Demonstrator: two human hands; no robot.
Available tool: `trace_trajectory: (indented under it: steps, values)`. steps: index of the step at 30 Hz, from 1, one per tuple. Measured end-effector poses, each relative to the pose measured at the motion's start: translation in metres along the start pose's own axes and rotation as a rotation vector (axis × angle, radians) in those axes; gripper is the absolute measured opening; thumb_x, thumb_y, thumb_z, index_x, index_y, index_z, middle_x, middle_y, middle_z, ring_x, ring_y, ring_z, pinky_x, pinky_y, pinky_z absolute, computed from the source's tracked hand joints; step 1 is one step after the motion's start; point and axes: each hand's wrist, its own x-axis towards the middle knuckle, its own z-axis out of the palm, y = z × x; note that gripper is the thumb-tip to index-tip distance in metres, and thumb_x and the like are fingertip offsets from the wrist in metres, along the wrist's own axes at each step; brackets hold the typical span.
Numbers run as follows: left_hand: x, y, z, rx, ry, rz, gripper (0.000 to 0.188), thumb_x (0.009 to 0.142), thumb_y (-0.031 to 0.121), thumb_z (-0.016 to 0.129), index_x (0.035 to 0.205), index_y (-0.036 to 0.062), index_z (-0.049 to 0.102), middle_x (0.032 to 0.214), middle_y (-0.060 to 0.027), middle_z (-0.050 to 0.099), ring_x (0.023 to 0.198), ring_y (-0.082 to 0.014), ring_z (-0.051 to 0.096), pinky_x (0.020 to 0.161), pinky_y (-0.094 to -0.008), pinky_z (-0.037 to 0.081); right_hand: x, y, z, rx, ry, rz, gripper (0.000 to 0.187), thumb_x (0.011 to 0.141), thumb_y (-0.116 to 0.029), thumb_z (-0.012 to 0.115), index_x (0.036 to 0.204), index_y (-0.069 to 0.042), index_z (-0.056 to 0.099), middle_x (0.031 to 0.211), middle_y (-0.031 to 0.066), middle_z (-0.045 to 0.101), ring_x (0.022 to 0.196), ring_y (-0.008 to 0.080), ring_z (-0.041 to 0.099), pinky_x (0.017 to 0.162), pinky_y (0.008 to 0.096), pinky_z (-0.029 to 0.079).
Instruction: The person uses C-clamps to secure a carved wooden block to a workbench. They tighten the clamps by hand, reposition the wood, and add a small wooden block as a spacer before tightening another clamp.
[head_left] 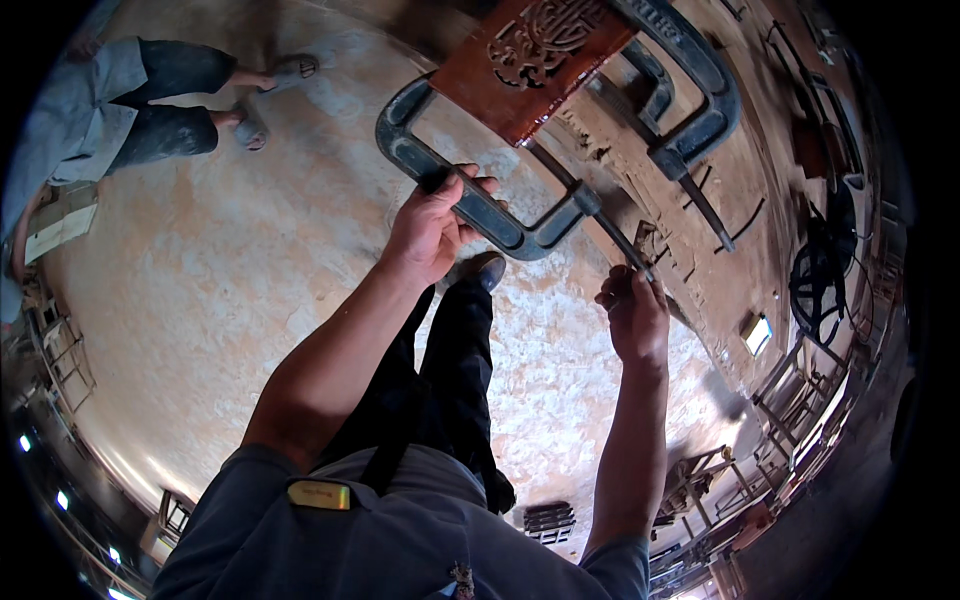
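My left hand (pixel 432 225) is wrapped round the frame of a dark grey G-clamp (pixel 500 226). The clamp's upper jaw reaches over a reddish-brown carved wooden panel (pixel 470 92), and its screw points toward the panel's near corner. At the outer end of that screw, my right hand (pixel 637 310) closes its fingers round the handle end. To the right, a second G-clamp (pixel 715 110) stands against the panel's far side, untouched by either hand. Whether the first clamp's screw tip presses on the wood I cannot tell.
A wooden workbench (pixel 690 240) with scraps on it lies beyond my right hand. A dark coiled strap or cable (pixel 820 280) hangs at the right. At the upper left, another person (pixel 120 110) in dark shorts and sandals is on the pale, stained floor (pixel 230 260).
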Motion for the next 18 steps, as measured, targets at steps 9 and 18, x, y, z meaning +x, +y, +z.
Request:
trace_trajectory:
  steps: [9,18]
  values:
    - [0.005,-0.006,-0.003,-0.062,-0.01,0.025,0.035,0.092,0.03,0.062,0.118,0.0086,0.055,0.112,-0.0105,0.064,0.101,-0.0326,0.065,0.088,-0.0474,0.052,0.018,-0.029,-0.005,-0.629,0.14,0.014,0.019,0.091,-0.002,0.055,0.109,0.001,0.06,0.092,0.0111,0.068,0.064,0.0144,0.063,0.054,0.0255,0.051]
    - [0.003,-0.004,0.005,-0.06,0.041,-0.018,0.034,0.096,0.029,0.055,0.122,0.0074,0.051,0.115,-0.0126,0.062,0.102,-0.0251,0.064,0.087,-0.0464,0.051,0.009,-0.016,-0.004,-0.369,-0.001,-0.19,0.033,0.099,-0.022,0.047,0.118,0.005,0.053,0.111,0.0167,0.063,0.093,0.0251,0.067,0.079,0.0344,0.056]
